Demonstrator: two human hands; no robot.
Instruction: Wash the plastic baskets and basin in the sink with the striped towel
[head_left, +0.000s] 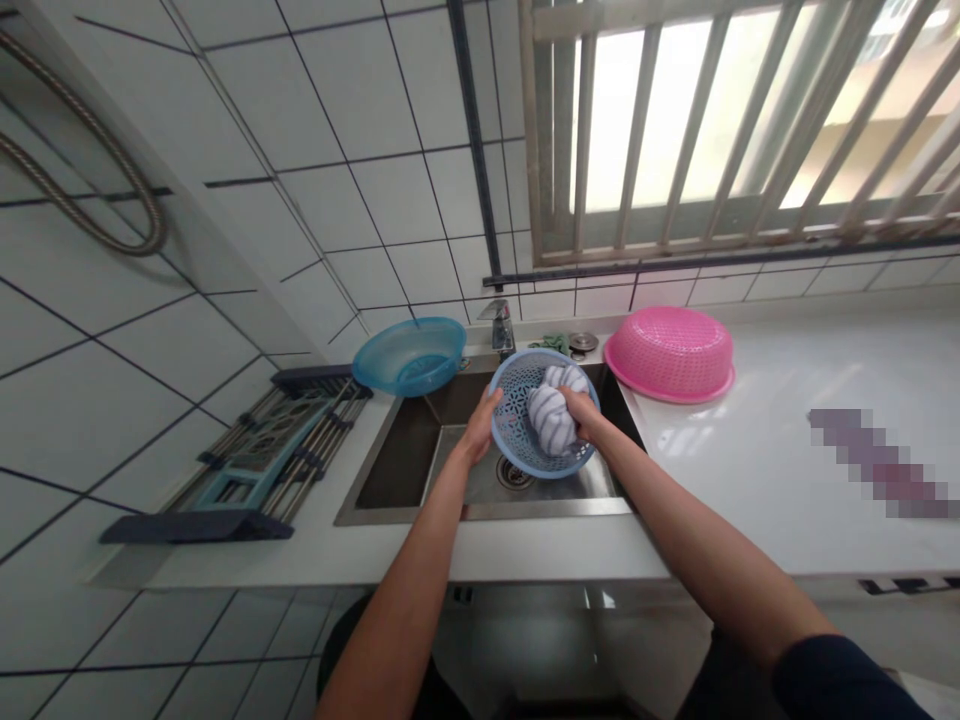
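Observation:
A blue perforated plastic basket [514, 425] is tilted toward me over the metal sink [397, 470]. My left hand [480, 425] grips its left rim, thumb at the edge. Inside the basket, my right hand [580, 412] is closed on a bunched white cloth with grey stripes [553, 422], pressed against the basket's inner wall. The fingers of that hand are partly hidden by the cloth. Below the basket shows the sink's round drain [514, 472], and right behind it stands the faucet [500, 328].
A translucent blue basin [412, 360] rests at the sink's back left corner. An upturned pink basket [670, 352] sits on the white counter [750, 500] to the right. On the left lies a folded rack [262, 450]. A green cloth [555, 343] and a drain strainer [583, 342] are behind the sink.

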